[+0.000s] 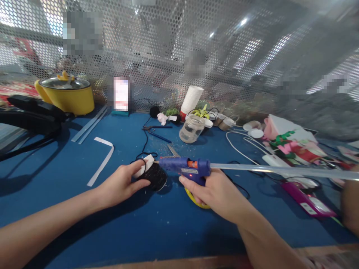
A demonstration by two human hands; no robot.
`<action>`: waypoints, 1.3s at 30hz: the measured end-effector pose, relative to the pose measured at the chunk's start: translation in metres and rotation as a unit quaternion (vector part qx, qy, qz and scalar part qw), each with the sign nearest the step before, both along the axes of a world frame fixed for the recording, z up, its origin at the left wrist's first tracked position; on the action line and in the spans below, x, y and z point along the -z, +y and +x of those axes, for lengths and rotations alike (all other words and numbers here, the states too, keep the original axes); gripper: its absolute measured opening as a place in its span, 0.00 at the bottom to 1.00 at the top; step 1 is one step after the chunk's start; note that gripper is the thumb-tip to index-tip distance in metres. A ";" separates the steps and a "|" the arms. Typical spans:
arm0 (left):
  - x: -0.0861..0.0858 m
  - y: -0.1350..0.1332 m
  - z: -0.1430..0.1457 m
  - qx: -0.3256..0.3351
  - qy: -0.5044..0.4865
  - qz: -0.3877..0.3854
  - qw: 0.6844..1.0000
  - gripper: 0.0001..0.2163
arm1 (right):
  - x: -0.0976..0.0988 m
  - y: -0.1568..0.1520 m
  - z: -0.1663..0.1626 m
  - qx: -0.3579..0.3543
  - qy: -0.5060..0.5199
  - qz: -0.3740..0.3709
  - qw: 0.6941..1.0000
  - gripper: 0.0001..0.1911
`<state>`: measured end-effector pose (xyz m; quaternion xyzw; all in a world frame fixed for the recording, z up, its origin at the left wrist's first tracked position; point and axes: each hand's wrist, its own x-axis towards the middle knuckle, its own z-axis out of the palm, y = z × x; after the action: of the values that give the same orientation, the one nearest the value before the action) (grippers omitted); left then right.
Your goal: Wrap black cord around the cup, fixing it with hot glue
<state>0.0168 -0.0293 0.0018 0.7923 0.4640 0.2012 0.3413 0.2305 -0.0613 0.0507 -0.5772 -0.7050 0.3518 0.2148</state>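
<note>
My left hand [127, 185] grips a small white cup wrapped partly in black yarn [155, 178], lying on its side with its bare white part toward the hand. A strand of black cord [146, 144] runs from it back across the table. In my right hand [214, 194] is a blue glue gun [179, 164], its nozzle pointing left at the white part of the cup. A long clear glue stick [269, 170] sticks out of its rear to the right. Yellow-handled scissors [193, 197] lie beneath the gun, partly hidden, their blade tip showing behind it.
Pliers [158, 133] and a clear plastic jar [192, 129] stand or lie behind my hands. A white paper strip [104, 160] is at left, near a yellow pot [70, 98]. A leaning stack of white cups [191, 99] is at back; a magenta power strip [307, 200] lies right.
</note>
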 end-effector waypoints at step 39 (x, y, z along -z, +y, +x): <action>-0.001 0.000 0.000 -0.001 0.001 0.009 1.000 0.07 | 0.011 -0.004 0.000 -0.021 -0.038 0.066 0.997 0.13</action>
<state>0.0171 -0.0291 0.0026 0.7953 0.4633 0.2047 0.3331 0.2306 -0.0655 0.0396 -0.5597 -0.7464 0.2868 0.2178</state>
